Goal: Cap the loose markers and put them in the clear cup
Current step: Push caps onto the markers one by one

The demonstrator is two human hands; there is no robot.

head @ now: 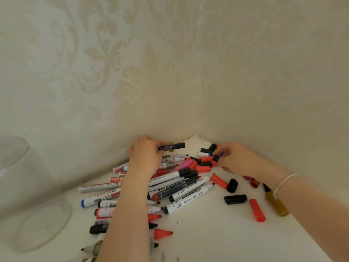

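Nearest, a heap of loose markers (181,188), mostly white barrels with black, red or blue ends and many bare tips, lies across the white worktop (217,239) toward its far corner. Scattered red and black caps (257,210) lie toward the right edge. The clear glass cup (28,195) stands at the left edge. Farther back, the left hand (146,156) has its grip closed round a black capped marker (171,146); the right hand (236,157) pinches a small black cap (216,158) among the caps in the corner.

light: soft, even, dim-warm | shadows: faint | edges: wide-angle bowing | focus: slightly soft throughout
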